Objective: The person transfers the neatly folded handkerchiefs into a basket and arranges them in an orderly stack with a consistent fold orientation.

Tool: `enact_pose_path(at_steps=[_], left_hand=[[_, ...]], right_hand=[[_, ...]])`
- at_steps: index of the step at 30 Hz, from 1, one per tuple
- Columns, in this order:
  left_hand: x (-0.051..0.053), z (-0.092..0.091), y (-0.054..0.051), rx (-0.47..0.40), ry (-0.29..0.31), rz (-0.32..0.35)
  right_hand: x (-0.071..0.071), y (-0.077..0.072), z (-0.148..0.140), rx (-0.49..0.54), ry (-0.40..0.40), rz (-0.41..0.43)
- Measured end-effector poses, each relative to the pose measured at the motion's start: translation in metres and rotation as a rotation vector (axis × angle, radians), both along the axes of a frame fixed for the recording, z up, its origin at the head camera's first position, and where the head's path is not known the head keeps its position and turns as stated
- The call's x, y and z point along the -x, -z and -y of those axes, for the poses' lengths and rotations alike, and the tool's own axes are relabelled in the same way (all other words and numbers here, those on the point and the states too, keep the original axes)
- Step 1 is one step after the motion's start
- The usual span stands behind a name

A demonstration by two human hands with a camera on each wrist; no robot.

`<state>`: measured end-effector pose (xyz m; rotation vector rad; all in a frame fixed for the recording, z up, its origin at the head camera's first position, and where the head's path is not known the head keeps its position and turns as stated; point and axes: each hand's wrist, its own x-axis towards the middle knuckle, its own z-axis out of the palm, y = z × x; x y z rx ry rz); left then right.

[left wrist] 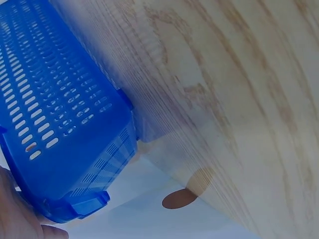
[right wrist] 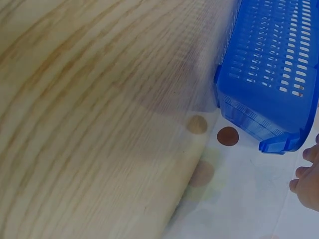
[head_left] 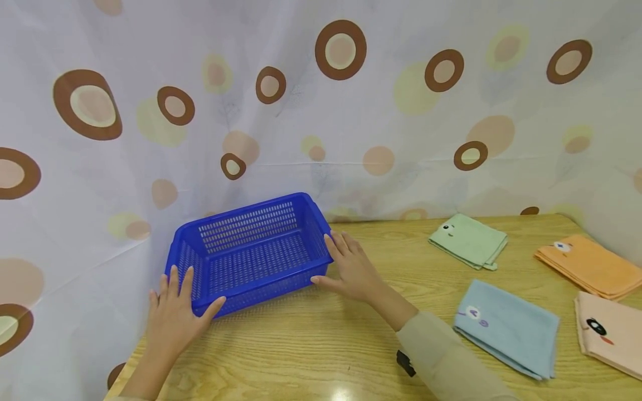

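A blue perforated basket [head_left: 261,289] stands at the back left of the wooden table, with nothing in it. The left hand [head_left: 173,323] is at its near left corner, fingers spread and fairly straight. At the right end the right hand [head_left: 353,273] has its fingertips by the rim and its thumb near the front corner. In the left wrist view, part of the left hand [left wrist: 17,214] shows beside the basket [left wrist: 89,164]. The right wrist view has fingers of the right hand [right wrist: 308,179] close to the basket [right wrist: 269,99]; firm contact cannot be told.
On the right of the table [head_left: 301,356] lie folded cloths: green [head_left: 468,240], orange [head_left: 592,267], blue [head_left: 506,328] and pink [head_left: 612,331]. A small black object [head_left: 405,363] is beside the right sleeve. A patterned curtain [head_left: 301,122] hangs behind and at the left.
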<state>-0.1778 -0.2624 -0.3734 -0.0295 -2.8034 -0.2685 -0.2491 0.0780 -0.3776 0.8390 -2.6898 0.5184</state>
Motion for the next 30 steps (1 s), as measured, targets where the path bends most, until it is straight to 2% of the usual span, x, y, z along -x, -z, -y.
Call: enact_pose_path(at_steps=[6, 10, 15, 18, 25, 30], left_hand=[[0.004, 0.001, 0.001, 0.014, 0.001, -0.002], [0.005, 0.003, 0.002, 0.010, 0.006, 0.001], [0.007, 0.004, -0.002, -0.013, 0.013, 0.030], [0.008, 0.004, -0.005, -0.015, 0.016, 0.044], [0.012, 0.004, -0.007, -0.011, 0.026, 0.053], [0.014, 0.002, -0.008, -0.010, 0.040, 0.078]], right_hand=[[0.005, -0.003, 0.004, 0.034, -0.011, 0.009], [0.008, -0.005, 0.008, 0.004, -0.015, 0.013], [0.013, -0.007, 0.012, -0.042, -0.003, 0.018], [0.016, -0.009, 0.016, -0.046, 0.008, 0.037], [0.020, -0.011, 0.022, -0.063, 0.023, 0.137], [0.022, -0.009, 0.025, -0.070, 0.026, 0.143]])
